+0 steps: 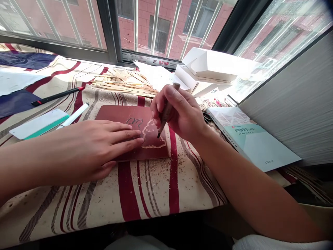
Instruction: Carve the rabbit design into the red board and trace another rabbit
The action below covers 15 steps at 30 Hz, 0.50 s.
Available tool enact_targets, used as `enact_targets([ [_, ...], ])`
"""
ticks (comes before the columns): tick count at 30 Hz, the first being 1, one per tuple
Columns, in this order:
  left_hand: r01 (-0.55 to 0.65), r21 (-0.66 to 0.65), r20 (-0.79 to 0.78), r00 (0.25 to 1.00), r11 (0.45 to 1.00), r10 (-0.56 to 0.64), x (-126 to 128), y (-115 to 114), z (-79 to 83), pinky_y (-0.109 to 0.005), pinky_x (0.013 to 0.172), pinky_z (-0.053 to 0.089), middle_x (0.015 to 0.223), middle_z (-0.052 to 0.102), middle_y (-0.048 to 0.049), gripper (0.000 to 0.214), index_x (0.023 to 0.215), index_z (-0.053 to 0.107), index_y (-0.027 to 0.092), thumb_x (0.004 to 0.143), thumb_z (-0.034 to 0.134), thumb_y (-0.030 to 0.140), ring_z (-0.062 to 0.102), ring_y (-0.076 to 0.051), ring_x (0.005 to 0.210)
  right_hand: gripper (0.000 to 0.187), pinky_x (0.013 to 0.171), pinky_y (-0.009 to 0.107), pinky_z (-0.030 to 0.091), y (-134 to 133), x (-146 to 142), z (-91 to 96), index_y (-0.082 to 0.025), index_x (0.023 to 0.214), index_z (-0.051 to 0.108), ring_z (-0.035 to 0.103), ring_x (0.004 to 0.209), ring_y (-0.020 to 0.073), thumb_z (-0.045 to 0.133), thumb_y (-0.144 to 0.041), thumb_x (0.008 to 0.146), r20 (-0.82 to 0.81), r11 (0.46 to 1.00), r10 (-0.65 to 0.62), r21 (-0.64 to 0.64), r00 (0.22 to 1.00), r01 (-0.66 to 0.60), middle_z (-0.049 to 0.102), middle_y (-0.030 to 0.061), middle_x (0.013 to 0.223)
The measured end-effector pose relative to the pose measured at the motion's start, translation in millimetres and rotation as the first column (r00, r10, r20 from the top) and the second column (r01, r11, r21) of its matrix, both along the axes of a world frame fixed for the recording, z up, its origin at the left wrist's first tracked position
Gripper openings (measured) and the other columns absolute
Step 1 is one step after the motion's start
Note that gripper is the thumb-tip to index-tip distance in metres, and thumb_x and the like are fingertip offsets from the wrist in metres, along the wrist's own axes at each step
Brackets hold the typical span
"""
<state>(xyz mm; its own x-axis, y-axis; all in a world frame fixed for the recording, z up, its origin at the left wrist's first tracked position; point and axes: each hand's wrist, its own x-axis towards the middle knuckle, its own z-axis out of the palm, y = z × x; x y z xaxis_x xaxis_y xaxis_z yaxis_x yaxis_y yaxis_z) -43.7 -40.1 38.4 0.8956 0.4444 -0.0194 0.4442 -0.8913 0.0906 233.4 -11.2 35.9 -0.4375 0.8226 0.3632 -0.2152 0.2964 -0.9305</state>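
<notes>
A flat reddish-brown board (117, 113) lies on the striped cloth, with a pale carved outline and a dark drawn curl on its face. My left hand (104, 146) rests flat across the board's left part, fingers stretched out toward the outline. Wrapped in the fingers of my right hand (179, 111) is a carving tool (166, 113) with a dark handle, held steeply. Its narrow dark tip meets or nearly meets the board inside the pale outline. Small shavings are scattered on the cloth around the board's near and right edges.
A white pen (74, 115), a white and green box (39, 123) and a black marker (58, 96) lie to the left. Thin wood strips (122, 81) are piled behind the board. White boxes (208, 69) stand by the window; a book (252, 139) lies at right.
</notes>
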Motion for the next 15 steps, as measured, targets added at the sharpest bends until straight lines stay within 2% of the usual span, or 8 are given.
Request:
enact_targets([
  [4, -0.006, -0.008, 0.021, 1.0, 1.0, 0.006, -1, 3, 4.6, -0.049, 0.134, 0.045, 0.169, 0.063, 0.0008, 0.062, 0.173, 0.05, 0.037, 0.113, 0.037, 0.028, 0.059, -0.029, 0.156, 0.057, 0.053, 0.025, 0.053, 3, 2, -2.2, -0.024, 0.082, 0.055, 0.059, 0.059, 0.0098, 0.071, -0.076, 0.098, -0.021, 0.998, -0.05, -0.026, 0.999, 0.05, 0.061, -0.002, 0.077],
  [6, 0.024, -0.004, 0.002, 1.0, 1.0, -0.024, -1, 4, 2.4, -0.046, 0.135, 0.045, 0.175, 0.056, -0.0005, 0.061, 0.176, 0.043, 0.036, 0.116, 0.045, 0.041, 0.055, -0.03, 0.16, 0.055, 0.054, 0.025, 0.053, 3, 3, -2.8, -0.024, 0.083, 0.056, 0.059, 0.061, 0.0098, 0.073, -0.074, 0.098, -0.027, 0.998, -0.057, -0.04, 0.998, 0.056, 0.061, -0.0021, 0.078],
  [9, 0.003, 0.013, -0.022, 1.0, 1.0, -0.002, 1, 6, -10.9, -0.048, 0.141, 0.033, 0.184, 0.038, -0.0081, 0.081, 0.181, 0.033, 0.027, 0.11, 0.06, 0.058, 0.04, -0.035, 0.17, 0.049, 0.054, 0.024, 0.054, 4, 4, -5.0, -0.023, 0.084, 0.059, 0.061, 0.062, 0.0099, 0.075, -0.067, 0.1, -0.06, 0.999, -0.019, -0.049, 0.998, 0.016, 0.065, -0.0012, 0.08],
  [11, -0.012, 0.032, -0.013, 1.0, 0.999, 0.012, 3, 10, -24.1, -0.049, 0.142, 0.03, 0.185, 0.037, -0.0119, 0.077, 0.179, 0.038, 0.021, 0.112, 0.056, 0.054, 0.039, -0.036, 0.17, 0.044, 0.054, 0.023, 0.055, 6, 2, -6.4, -0.022, 0.084, 0.062, 0.063, 0.061, 0.0095, 0.079, -0.059, 0.1, -0.101, 0.998, 0.002, -0.059, 0.995, -0.008, 0.067, -0.0011, 0.079],
  [15, -0.023, 0.095, 0.063, 0.998, 0.995, 0.017, 2, 19, -42.8, -0.049, 0.141, 0.029, 0.185, 0.036, -0.0166, 0.086, 0.179, 0.035, 0.017, 0.108, 0.055, 0.062, 0.04, -0.037, 0.17, 0.045, 0.056, 0.022, 0.057, 12, -10, -1.3, -0.021, 0.08, 0.063, 0.063, 0.059, 0.0095, 0.086, -0.058, 0.094, -0.072, 0.994, 0.013, -0.109, 0.997, -0.021, 0.066, -0.0022, 0.072],
])
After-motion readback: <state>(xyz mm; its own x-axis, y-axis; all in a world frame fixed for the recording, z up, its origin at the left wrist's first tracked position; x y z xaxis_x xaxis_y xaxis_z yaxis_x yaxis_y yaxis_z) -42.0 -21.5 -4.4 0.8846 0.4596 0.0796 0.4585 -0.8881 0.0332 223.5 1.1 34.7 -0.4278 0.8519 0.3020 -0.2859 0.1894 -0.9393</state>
